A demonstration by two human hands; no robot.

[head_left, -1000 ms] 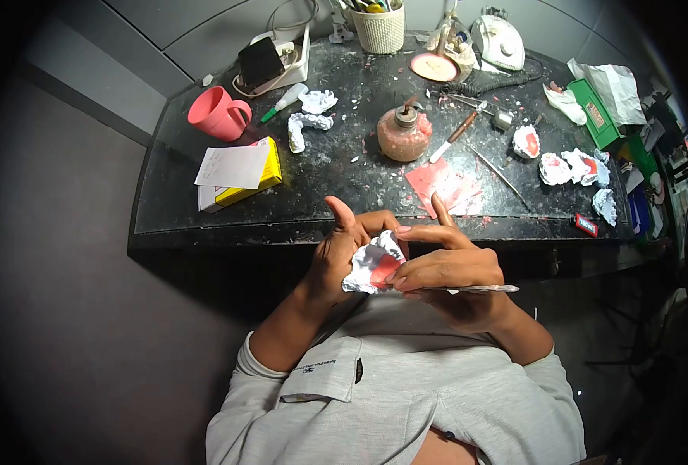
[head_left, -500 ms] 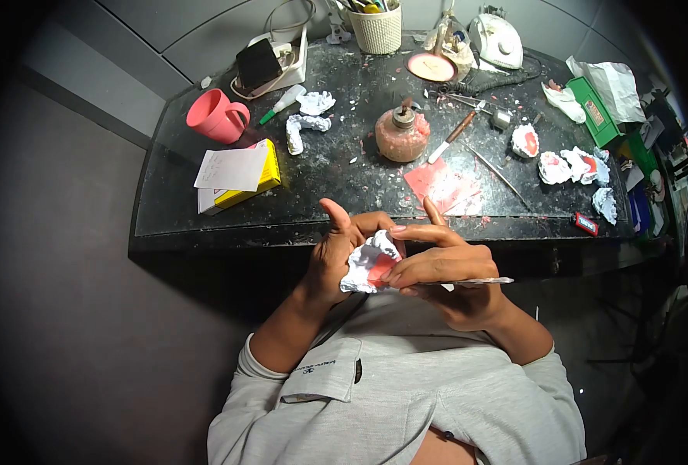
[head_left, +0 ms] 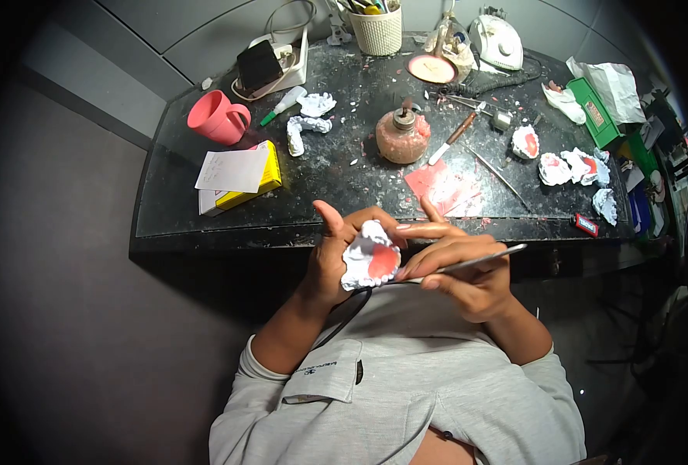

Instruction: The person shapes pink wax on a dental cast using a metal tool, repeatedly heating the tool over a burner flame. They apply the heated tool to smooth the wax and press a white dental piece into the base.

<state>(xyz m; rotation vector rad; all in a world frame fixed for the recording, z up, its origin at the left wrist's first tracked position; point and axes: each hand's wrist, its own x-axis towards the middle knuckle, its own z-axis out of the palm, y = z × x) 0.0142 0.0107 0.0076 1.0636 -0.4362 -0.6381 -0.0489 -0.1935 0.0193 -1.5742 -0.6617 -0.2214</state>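
Observation:
My left hand [head_left: 330, 260] is wrapped around a white dental cast [head_left: 356, 267], its thumb sticking up. A smooth patch of pink wax [head_left: 384, 262] covers part of the cast's surface, beside a row of white teeth along the lower right edge. In my right hand [head_left: 472, 275] is a slim metal carving tool [head_left: 503, 253], gripped like a pen with its free end pointing right. The fingertips of that hand lie close to the cast's right edge, and the working tip is hard to make out.
On the dark bench stand a spirit burner [head_left: 403, 143], a pink wax sheet [head_left: 437, 186], a wax knife [head_left: 454, 138] and a thin metal rod [head_left: 500, 180]. Several casts [head_left: 555, 169] lie right. A pink mug [head_left: 214, 118] and yellow box [head_left: 272, 172] are left.
My right fingers have drawn back rightward off the wax, uncovering it and the teeth. The tool's free end has tilted up. The cast has turned slightly in my left hand.

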